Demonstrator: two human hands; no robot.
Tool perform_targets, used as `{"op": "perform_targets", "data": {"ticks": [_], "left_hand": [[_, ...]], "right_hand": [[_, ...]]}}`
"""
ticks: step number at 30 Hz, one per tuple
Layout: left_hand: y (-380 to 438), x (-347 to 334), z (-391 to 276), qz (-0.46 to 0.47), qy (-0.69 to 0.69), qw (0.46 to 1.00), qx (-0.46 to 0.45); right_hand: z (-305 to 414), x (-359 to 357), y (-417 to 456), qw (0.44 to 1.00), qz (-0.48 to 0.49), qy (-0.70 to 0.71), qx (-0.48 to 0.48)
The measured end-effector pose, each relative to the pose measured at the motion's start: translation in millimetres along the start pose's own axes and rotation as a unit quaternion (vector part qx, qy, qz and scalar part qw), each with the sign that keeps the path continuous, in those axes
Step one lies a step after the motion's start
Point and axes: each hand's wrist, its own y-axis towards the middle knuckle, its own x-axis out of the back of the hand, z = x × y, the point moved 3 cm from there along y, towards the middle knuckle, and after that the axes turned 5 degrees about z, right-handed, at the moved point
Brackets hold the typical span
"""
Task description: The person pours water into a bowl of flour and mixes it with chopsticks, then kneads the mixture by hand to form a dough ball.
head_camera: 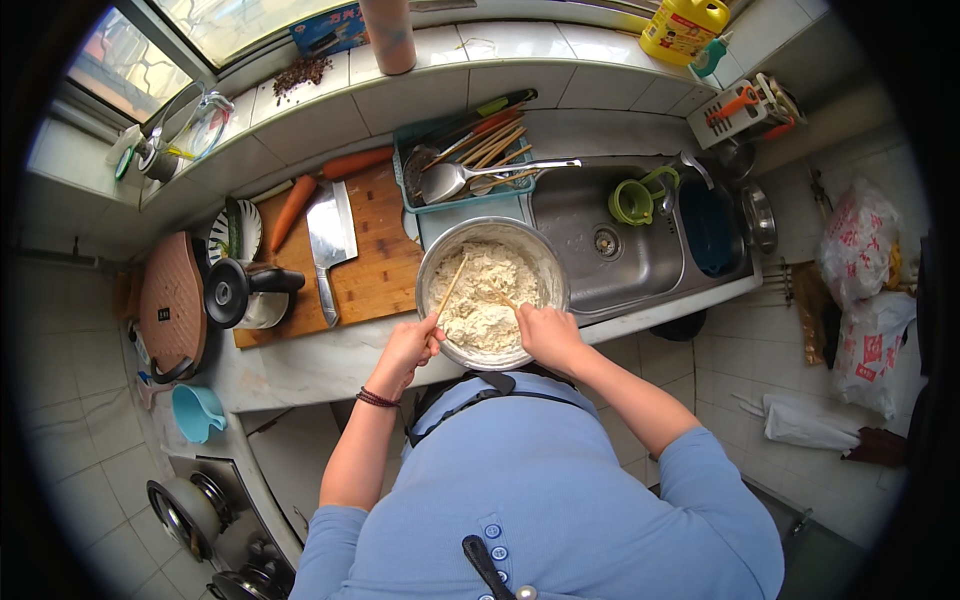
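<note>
A round metal bowl (556, 262) of shaggy, floury dough (487, 289) stands at the counter's front edge, close to my body. My left hand (415, 343) is closed around a wooden chopstick (452, 286) at the bowl's left rim, the stick's far end over the dough. At the right rim, my right hand (547, 334) grips another wooden chopstick (508, 300), whose end reaches the dough. The fingers of the right hand partly hide that stick.
Left of the bowl, a cleaver (330, 229) and carrots (294, 211) lie on a wooden cutting board (382, 262), beside a glass kettle (259, 296). Behind is a teal utensil basket (409, 199). A steel sink (645, 262) adjoins on the right.
</note>
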Motion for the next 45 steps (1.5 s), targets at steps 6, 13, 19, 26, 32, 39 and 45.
{"op": "perform_targets", "data": {"ticks": [6, 13, 19, 26, 32, 39, 45], "left_hand": [[11.1, -10.9, 17.1, 0.016, 0.001, 1.0, 0.005], [16.5, -2.9, 7.7, -0.029, 0.041, 0.996, -0.074], [14.2, 7.6, 11.8, -0.073, 0.153, 0.982, -0.087], [25.7, 0.6, 22.6, -0.063, 0.107, 0.991, -0.045], [29.4, 1.8, 24.5, -0.082, 0.131, 0.987, -0.05], [18.5, 0.2, 27.8, -0.099, 0.146, 0.98, -0.095], [12.2, 2.7, 33.5, -0.111, 0.175, 0.968, -0.142]], "right_hand": [[-7.9, -35.6, 15.4, 0.999, -0.002, -0.034, 0.03], [11.7, -49.4, 5.4, 0.995, 0.054, -0.046, 0.069], [-18.7, -15.2, 20.2, 0.996, -0.083, -0.042, -0.008], [-14.6, -55.9, 25.3, 0.997, 0.011, -0.06, 0.045], [1.8, -56.9, 23.8, 0.997, 0.03, -0.027, 0.06], [-0.8, -52.6, 17.6, 0.998, 0.016, 0.023, 0.059], [2.0, -40.7, 20.6, 0.998, 0.036, -0.003, 0.046]]}}
